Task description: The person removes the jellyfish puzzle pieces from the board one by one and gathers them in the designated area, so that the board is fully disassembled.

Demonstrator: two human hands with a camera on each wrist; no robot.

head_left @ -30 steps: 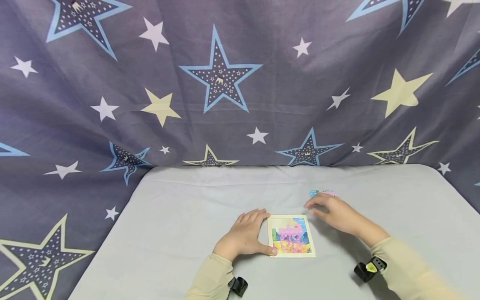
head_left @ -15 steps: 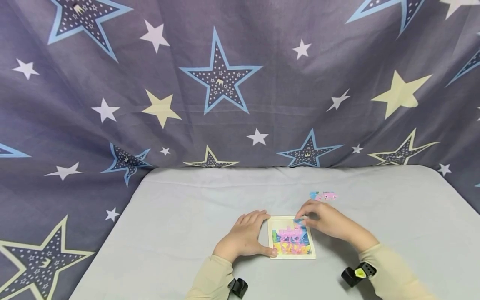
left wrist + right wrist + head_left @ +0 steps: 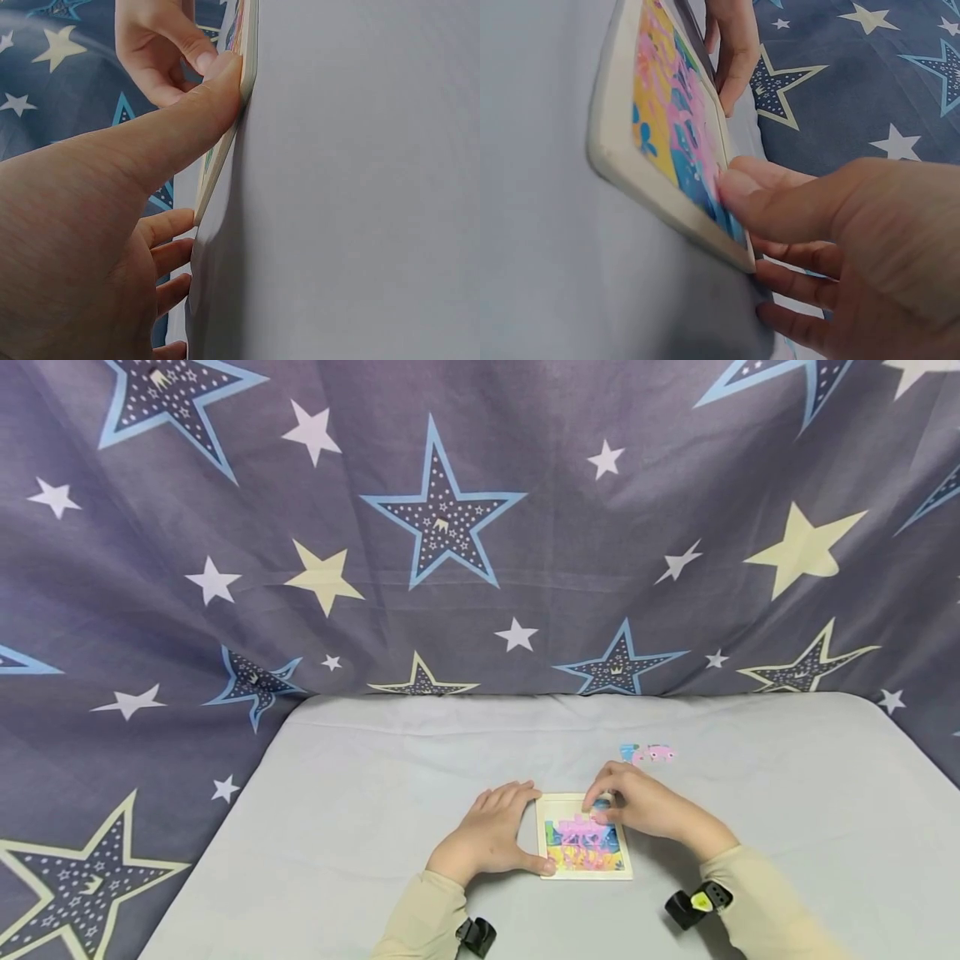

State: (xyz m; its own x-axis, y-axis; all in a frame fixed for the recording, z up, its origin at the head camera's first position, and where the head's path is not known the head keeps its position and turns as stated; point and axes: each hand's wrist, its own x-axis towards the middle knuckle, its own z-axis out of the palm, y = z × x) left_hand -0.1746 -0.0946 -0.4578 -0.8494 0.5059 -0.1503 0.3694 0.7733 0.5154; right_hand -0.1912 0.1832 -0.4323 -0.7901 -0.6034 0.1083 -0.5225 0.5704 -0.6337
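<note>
A cream-framed jigsaw puzzle [image 3: 585, 875], with a pink, blue and yellow picture, lies on the grey surface. Its upper left part shows bare backing. My left hand [image 3: 491, 831] rests along the left edge, thumb on the near corner and fingers stretched toward the far one; the left wrist view shows the thumb [image 3: 214, 97] pressing the frame. Over the upper right of the picture, my right hand [image 3: 648, 797] pinches a puzzle piece [image 3: 718, 180] between thumb and index finger, mostly hidden by the fingertips. Its other fingers hang past the frame's far edge in the right wrist view.
Loose puzzle pieces [image 3: 658, 753], pink and blue, lie beyond the right hand. A grey cloth [image 3: 337, 827] covers the surface. Behind it hangs a dark star-patterned curtain [image 3: 450, 610]. Both wrists wear black camera straps [image 3: 476, 935].
My right hand has moved left and nearer, from beside the loose pieces to over the puzzle's upper right, with a bluish piece seen at its fingertips midway. The left hand has stayed put.
</note>
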